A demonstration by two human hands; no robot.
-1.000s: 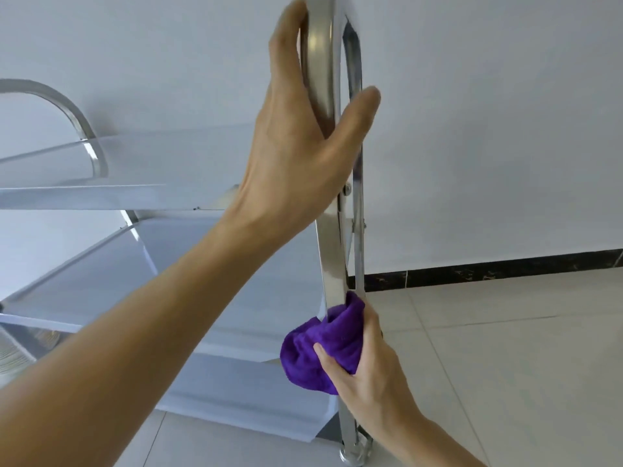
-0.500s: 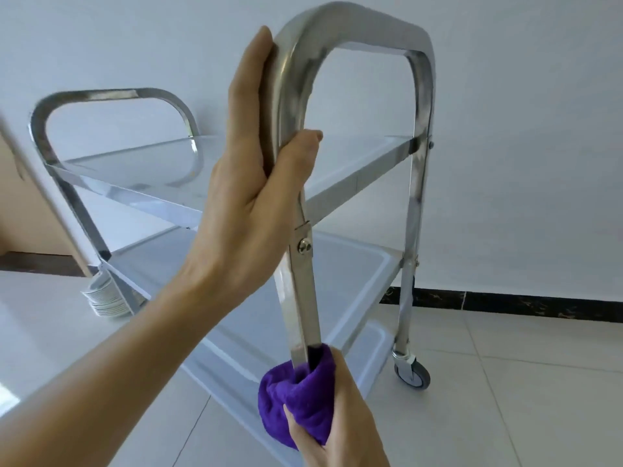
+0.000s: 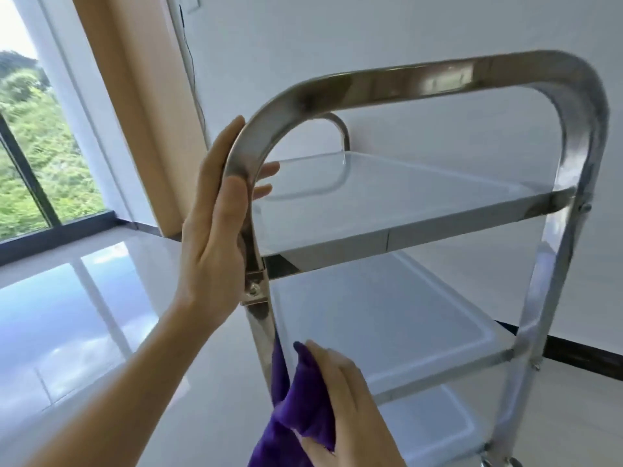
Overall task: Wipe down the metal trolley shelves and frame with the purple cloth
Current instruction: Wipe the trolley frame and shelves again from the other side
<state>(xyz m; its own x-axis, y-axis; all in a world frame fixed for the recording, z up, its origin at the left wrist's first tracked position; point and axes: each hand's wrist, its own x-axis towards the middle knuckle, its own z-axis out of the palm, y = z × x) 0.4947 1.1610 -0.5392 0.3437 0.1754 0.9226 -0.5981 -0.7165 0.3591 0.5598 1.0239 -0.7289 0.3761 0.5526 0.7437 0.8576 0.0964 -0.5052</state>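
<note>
The metal trolley's near handle frame [image 3: 421, 79] arches across the view, with a top shelf [image 3: 387, 200], a middle shelf [image 3: 387, 325] and a lower one beneath. My left hand [image 3: 215, 237] wraps the frame's left upright at the bend, palm on the outer side, fingertips showing on the inner side. Lower down, my right hand [image 3: 344, 409] grips the purple cloth [image 3: 300, 409] and holds it against the same upright, just inside it, below the bolted joint. Part of the cloth hangs down out of view.
A white wall stands behind the trolley, with a dark skirting strip [image 3: 580, 358] at the floor. A wooden panel [image 3: 141, 112] and a large window [image 3: 37, 146] are at the left. Glossy floor tiles [image 3: 84, 315] spread to the left of the trolley.
The view has swung left and round the trolley, so the handle frame now faces me. My right hand with the cloth has moved to the inner side of the upright; my left hand keeps its hold.
</note>
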